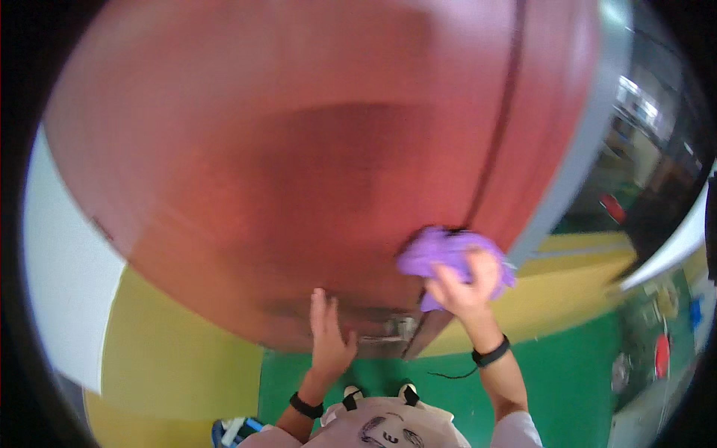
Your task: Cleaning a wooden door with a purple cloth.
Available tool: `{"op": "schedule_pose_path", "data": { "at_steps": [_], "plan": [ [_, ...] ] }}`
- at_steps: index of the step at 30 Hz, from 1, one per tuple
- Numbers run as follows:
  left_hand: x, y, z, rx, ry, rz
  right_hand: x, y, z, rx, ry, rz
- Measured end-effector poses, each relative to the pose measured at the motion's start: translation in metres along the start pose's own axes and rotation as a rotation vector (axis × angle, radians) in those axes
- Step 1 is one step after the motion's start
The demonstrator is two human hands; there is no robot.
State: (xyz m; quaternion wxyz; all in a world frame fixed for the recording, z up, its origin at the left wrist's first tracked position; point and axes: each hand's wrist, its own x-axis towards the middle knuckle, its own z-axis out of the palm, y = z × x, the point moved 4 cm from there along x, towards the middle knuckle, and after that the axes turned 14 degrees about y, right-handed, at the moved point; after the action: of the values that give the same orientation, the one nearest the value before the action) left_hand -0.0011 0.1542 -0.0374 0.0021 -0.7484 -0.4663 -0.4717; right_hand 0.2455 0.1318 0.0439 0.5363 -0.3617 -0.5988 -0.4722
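A wide reddish-brown door [336,185] fills the view before me. My right hand [468,283] presses a bunched purple cloth [428,255] against it, across the dark vertical gap [498,134] near the right side. Lower and to the left, my left hand [329,336] holds nothing. Its fingers are spread and point up at the door; whether they touch the surface I cannot tell. Between the two hands a metal door handle [400,327] shows, blurred. A black band circles each of my wrists.
A grey metal door frame [568,168] runs down the right, beside a dark glass pane [610,162]. Yellow and white wall [162,330] borders the door. On the green floor [566,375] a blue container [238,430] with items stands at lower left.
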Motion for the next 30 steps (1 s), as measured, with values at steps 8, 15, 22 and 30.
{"op": "schedule_pose_path", "data": {
  "at_steps": [8, 15, 22, 30],
  "plan": [
    [-0.046, -0.022, -0.024, -0.097, -0.145, -0.049, -0.064, -0.031, 0.025, 0.070, 0.015, 0.052],
    [-0.108, -0.039, -0.085, 0.072, -0.088, -0.262, -0.179, -0.015, -0.015, 0.007, 0.039, 0.205],
    [-0.120, -0.059, -0.113, -0.101, 0.027, -0.530, -0.267, -0.055, -0.018, -0.166, 0.030, 0.685],
    [-0.129, -0.139, -0.174, -0.206, -0.023, -0.522, -0.370, -0.096, -0.001, -0.048, 0.335, 1.822]
  ]
}}
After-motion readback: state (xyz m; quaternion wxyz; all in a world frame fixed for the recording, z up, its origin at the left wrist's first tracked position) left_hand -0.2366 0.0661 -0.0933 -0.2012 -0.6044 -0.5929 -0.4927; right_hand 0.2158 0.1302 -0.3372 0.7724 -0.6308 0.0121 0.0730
